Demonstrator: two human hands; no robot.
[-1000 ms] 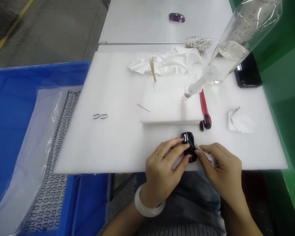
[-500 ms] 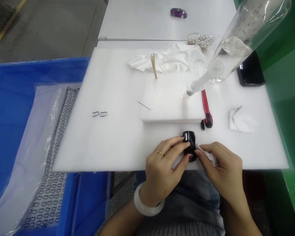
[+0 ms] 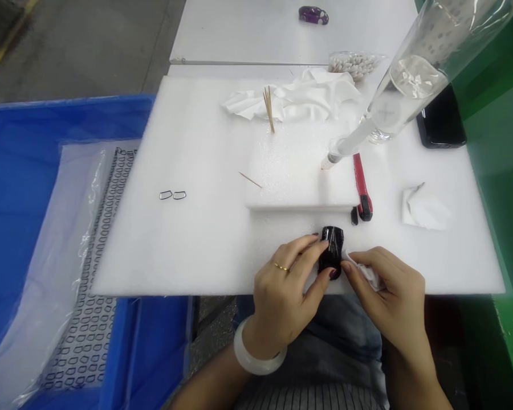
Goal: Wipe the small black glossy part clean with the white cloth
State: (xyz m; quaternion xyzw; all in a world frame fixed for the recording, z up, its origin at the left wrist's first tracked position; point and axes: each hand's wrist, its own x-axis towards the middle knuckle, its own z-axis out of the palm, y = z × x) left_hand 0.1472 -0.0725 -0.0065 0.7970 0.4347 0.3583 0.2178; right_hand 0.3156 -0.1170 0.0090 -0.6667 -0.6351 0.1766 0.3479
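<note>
Left fingers (image 3: 301, 249) pinch the black toy car (image 3: 332, 253).

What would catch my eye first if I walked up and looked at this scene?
Your eye would probably go to the two hands at the front of the white foam board: the left hand pinches a small black toy car, and the right hand holds a tissue against it. At upper right, a tall clear bottle tilts across the view. At left sits a bright blue crate.
</note>
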